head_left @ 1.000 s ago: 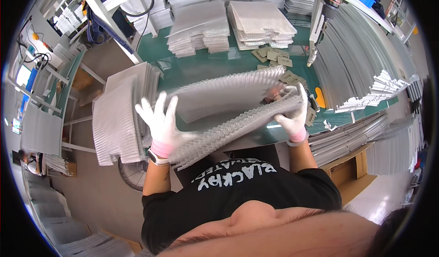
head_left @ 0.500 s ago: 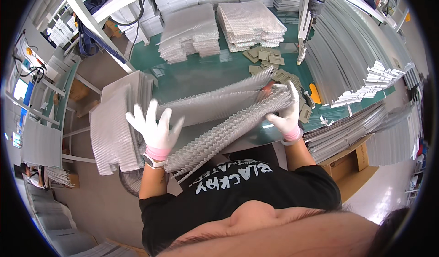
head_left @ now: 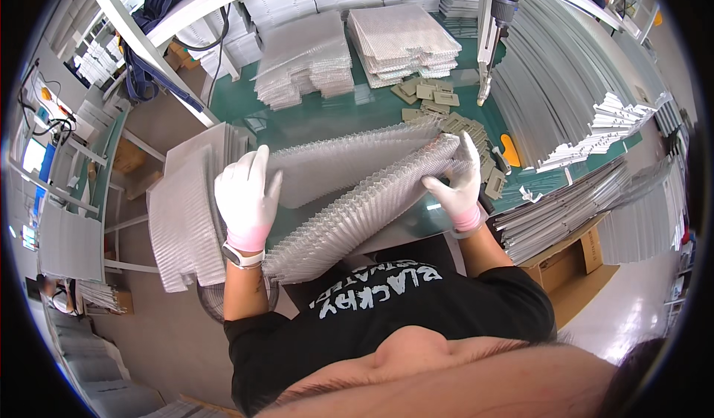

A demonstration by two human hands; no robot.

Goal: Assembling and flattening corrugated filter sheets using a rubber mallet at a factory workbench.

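A bundle of translucent corrugated plastic sheets (head_left: 364, 213) slants across the front of the bench, its near left end close to my body. My right hand (head_left: 457, 187), in a white glove with a pink cuff, grips the far right end, thumb on the near side and fingers over the top. My gloved left hand (head_left: 247, 195) is raised left of the bundle, fingers stretched out and thumb apart, holding nothing. Behind the bundle, more thin corrugated sheets (head_left: 327, 165) lie on the green bench top. A stack of similar sheets (head_left: 186, 202) stands just left of my left hand.
Two stacks of clear sheets (head_left: 305, 61) and whitish sheets (head_left: 401, 39) sit at the back. Beige flat plastic parts (head_left: 439, 94) lie by an orange-yellow piece (head_left: 510, 150). A hanging power screwdriver (head_left: 503, 13) and long grey strips (head_left: 573, 83) occupy the right; a cardboard box (head_left: 573, 277) stands below.
My left hand's spread fingers have come closer together and the hand has turned slightly. The bundle's sheets are fanned wider toward the left end. My right hand keeps its grip.
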